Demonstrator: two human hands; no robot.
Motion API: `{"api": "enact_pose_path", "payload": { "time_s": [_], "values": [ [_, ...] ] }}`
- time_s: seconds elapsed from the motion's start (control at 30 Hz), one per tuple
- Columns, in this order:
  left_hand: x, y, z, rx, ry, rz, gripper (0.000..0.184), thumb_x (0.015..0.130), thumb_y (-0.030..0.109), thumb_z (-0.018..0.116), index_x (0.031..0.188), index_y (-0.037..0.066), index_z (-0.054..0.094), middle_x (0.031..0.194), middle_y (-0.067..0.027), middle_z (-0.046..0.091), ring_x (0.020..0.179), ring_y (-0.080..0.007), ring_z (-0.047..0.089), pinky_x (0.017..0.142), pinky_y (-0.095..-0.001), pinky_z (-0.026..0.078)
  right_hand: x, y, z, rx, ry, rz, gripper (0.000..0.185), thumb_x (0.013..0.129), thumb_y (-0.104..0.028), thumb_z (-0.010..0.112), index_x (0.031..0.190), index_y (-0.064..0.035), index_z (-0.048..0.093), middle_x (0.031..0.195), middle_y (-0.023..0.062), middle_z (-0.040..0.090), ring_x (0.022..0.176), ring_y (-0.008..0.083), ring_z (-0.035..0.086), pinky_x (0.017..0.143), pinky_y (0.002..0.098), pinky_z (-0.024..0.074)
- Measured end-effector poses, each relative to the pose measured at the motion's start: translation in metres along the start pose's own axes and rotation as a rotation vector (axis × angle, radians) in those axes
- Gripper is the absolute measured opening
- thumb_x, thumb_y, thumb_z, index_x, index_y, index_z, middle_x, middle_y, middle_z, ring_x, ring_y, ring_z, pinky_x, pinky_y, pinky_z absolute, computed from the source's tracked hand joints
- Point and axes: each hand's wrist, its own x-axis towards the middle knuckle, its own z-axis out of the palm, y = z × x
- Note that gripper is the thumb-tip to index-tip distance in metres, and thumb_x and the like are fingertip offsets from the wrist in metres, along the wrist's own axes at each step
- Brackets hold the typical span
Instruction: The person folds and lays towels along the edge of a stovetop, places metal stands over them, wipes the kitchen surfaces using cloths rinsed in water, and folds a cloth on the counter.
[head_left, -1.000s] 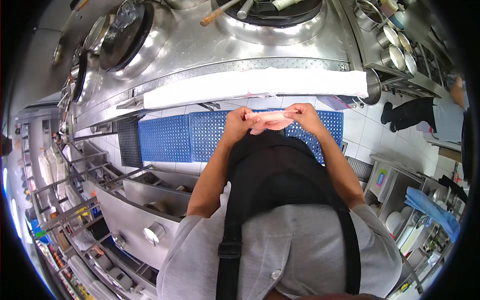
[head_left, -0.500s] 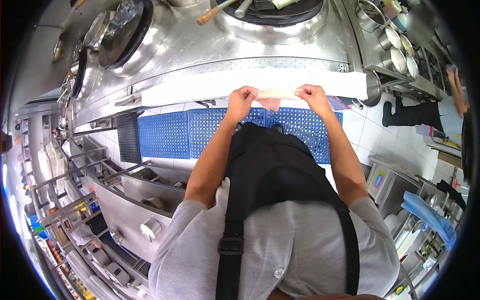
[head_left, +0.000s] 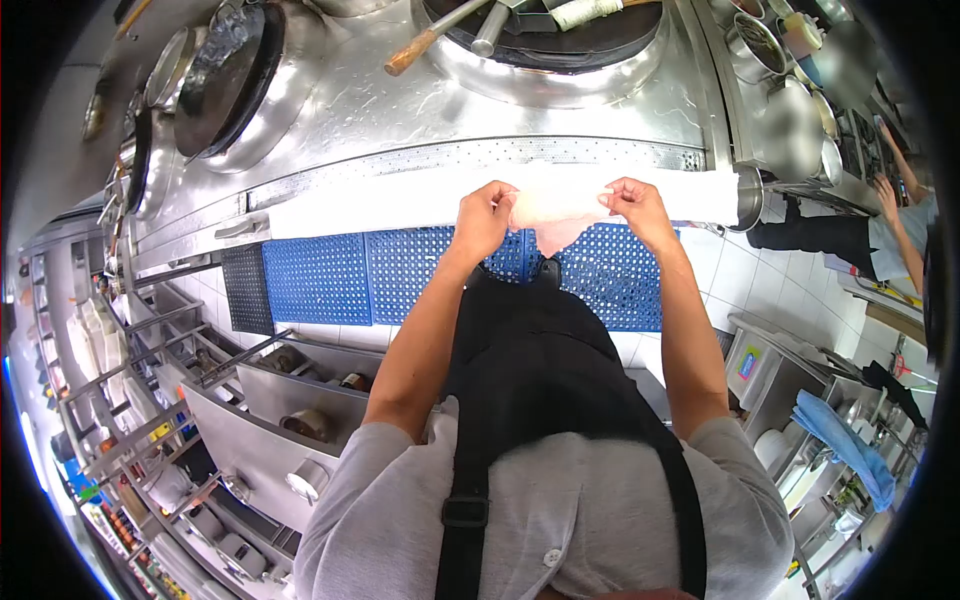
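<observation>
A thin pale pink cloth point(head_left: 560, 228) hangs spread between my two hands, its lower edge drooping to a point. My left hand point(head_left: 487, 218) pinches its left end, and my right hand point(head_left: 637, 208) pinches its right end. Behind the cloth, a long white cloth strip point(head_left: 370, 200) lies along the front edge of the steel stove counter point(head_left: 380, 110). The pink cloth overlaps the strip in view; whether the two touch I cannot tell.
A wok point(head_left: 570, 45) with wooden-handled tools is at the top, another wok point(head_left: 230, 80) at upper left. Metal pots point(head_left: 755, 45) stand upper right. Another person's arms point(head_left: 900, 225) show at far right. Blue mats point(head_left: 318, 280) cover the floor.
Both hands have moved forward from near the apron to the white strip, and the bunched pink cloth has been spread wider. The other person's arms have shifted at the right.
</observation>
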Motion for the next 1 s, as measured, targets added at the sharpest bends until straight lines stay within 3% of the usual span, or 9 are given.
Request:
{"api": "enact_pose_path", "payload": {
  "time_s": [0.17, 0.2, 0.27, 0.37, 0.4, 0.5, 0.6, 0.9, 1.0],
  "values": [
    [0.05, -0.007, 0.004, 0.243, 0.12, 0.312, 0.015, 0.095, 0.009, 0.064, 0.103, 0.001, 0.074, 0.085, -0.0182, 0.072, 0.077, -0.0316, 0.071, 0.07, -0.0389, 0.055, 0.049, 0.007, -0.01, -0.094, 0.066, -0.018, 0.017, 0.09, -0.009, 0.078, 0.101, 0.0011, 0.072, 0.084, 0.0021, 0.072, 0.073, 0.0101, 0.063, 0.068, 0.0271, 0.0516],
    [0.059, -0.006, 0.007, 0.337, 0.118, 0.271, 0.015, 0.091, 0.009, 0.066, 0.102, 0.004, 0.075, 0.097, -0.0177, 0.073, 0.09, -0.0381, 0.07, 0.079, -0.0448, 0.054, 0.064, 0.013, -0.009, -0.189, 0.101, -0.034, 0.018, 0.089, -0.009, 0.078, 0.103, 0.0012, 0.072, 0.083, 0.0034, 0.073, 0.072, 0.0114, 0.063, 0.069, 0.0275, 0.0518],
    [0.066, -0.005, 0.013, 0.576, 0.106, 0.236, 0.017, 0.09, 0.01, 0.066, 0.103, 0.006, 0.076, 0.108, -0.0147, 0.071, 0.101, -0.0349, 0.068, 0.085, -0.0455, 0.051, 0.071, 0.002, -0.001, -0.454, 0.161, 0.054, 0.027, 0.085, -0.01, 0.079, 0.109, -0.0002, 0.072, 0.096, 0.013, 0.075, 0.086, 0.0226, 0.069, 0.081, 0.0326, 0.0536],
    [0.07, -0.007, 0.018, 0.634, 0.05, 0.319, 0.029, 0.089, 0.016, 0.069, 0.118, 0.011, 0.071, 0.128, -0.012, 0.063, 0.124, -0.0315, 0.057, 0.103, -0.0523, 0.04, 0.063, -0.014, 0.023, -0.817, 0.353, -0.385, 0.032, 0.083, -0.011, 0.079, 0.114, -0.0021, 0.072, 0.113, 0.0185, 0.072, 0.109, 0.0324, 0.066, 0.094, 0.038, 0.0518],
    [0.064, -0.006, 0.018, 0.631, 0.0, 0.428, 0.034, 0.089, 0.017, 0.069, 0.123, 0.012, 0.069, 0.131, -0.0123, 0.062, 0.127, -0.0311, 0.056, 0.105, -0.0538, 0.038, 0.059, -0.015, 0.025, -0.762, 0.205, -0.311, 0.045, 0.081, -0.017, 0.081, 0.122, -0.0032, 0.069, 0.129, 0.0206, 0.065, 0.13, 0.0366, 0.054, 0.109, 0.0448, 0.0439],
    [0.048, -0.007, 0.025, 0.739, -0.169, 0.548, 0.072, 0.079, 0.029, 0.082, 0.143, 0.011, 0.054, 0.14, -0.0121, 0.057, 0.136, -0.027, 0.05, 0.112, -0.0591, 0.03, 0.036, -0.016, 0.04, -0.95, -0.112, -0.434, 0.068, 0.078, -0.026, 0.084, 0.137, -0.0042, 0.059, 0.137, 0.0173, 0.059, 0.136, 0.0338, 0.049, 0.119, 0.0488, 0.0331],
    [0.047, -0.019, 0.03, 0.791, -0.246, 0.509, 0.104, 0.062, 0.038, 0.093, 0.15, 0.008, 0.046, 0.144, -0.0111, 0.053, 0.138, -0.0242, 0.048, 0.113, -0.058, 0.029, 0.029, 0.002, 0.043, -1.151, -0.149, -0.435, 0.087, 0.071, -0.025, 0.085, 0.147, -0.0035, 0.046, 0.146, 0.0144, 0.052, 0.141, 0.0327, 0.044, 0.125, 0.0537, 0.0206],
    [0.032, 0.02, 0.022, 0.699, -0.177, 0.46, 0.092, 0.067, 0.035, 0.091, 0.146, 0.008, 0.052, 0.151, -0.0139, 0.049, 0.14, -0.0313, 0.046, 0.116, -0.0535, 0.032, 0.021, -0.026, 0.044, -1.095, -0.194, -0.255, 0.1, 0.074, -0.031, 0.087, 0.154, -0.003, 0.035, 0.16, 0.0141, 0.037, 0.149, 0.0325, 0.033, 0.124, 0.0585, 0.0184],
    [0.041, 0.076, -0.031, 0.409, 0.134, 0.701, 0.053, 0.077, 0.019, 0.084, 0.125, 0.007, 0.068, 0.14, -0.0188, 0.057, 0.126, -0.0373, 0.057, 0.105, -0.0466, 0.047, 0.049, -0.077, 0.042, -0.757, 0.095, -0.534, 0.069, 0.08, -0.023, 0.082, 0.141, -0.0039, 0.055, 0.146, 0.0169, 0.055, 0.135, 0.0339, 0.051, 0.114, 0.0483, 0.0392]
  ]
}}
